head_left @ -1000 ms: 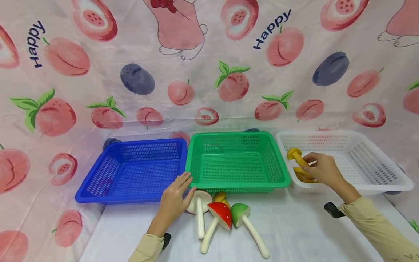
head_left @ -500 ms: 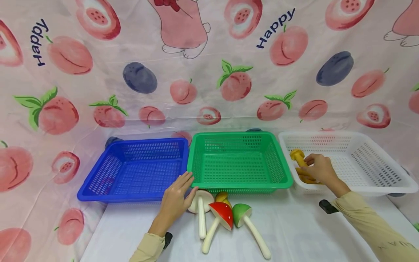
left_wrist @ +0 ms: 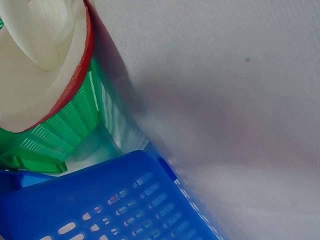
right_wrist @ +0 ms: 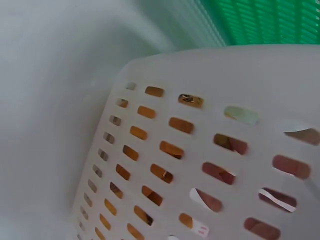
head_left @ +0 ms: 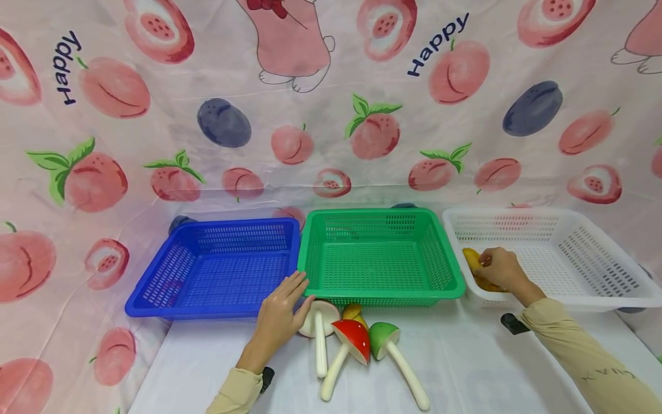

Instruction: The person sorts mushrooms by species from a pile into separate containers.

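Observation:
My right hand (head_left: 504,269) reaches down into the near left corner of the white basket (head_left: 584,301). Its fingers pinch a yellow toy mushroom (head_left: 471,257), partly hidden behind them. More yellow mushroom (head_left: 488,284) shows beneath that hand, low in the basket. In the right wrist view, only patches of yellow and skin show through the holes of the basket wall (right_wrist: 185,70). My left hand (head_left: 279,313) lies with straight fingers at the green basket's near left corner (head_left: 304,290). Its thumb is beside a mushroom (head_left: 320,345) with a pale underside and white stem.
On the white table (head_left: 465,368) lie a red mushroom (head_left: 353,339), a green mushroom (head_left: 384,338) and another yellow mushroom (head_left: 354,313). A blue basket (head_left: 207,313) stands at the left, side by side with the green one. Fruit-patterned cloth (head_left: 320,115) hangs behind.
My right hand has lowered the yellow mushroom deeper into the white basket, where its cap has dropped below the earlier height. My left hand stays at the green basket's corner. The view shifts slightly.

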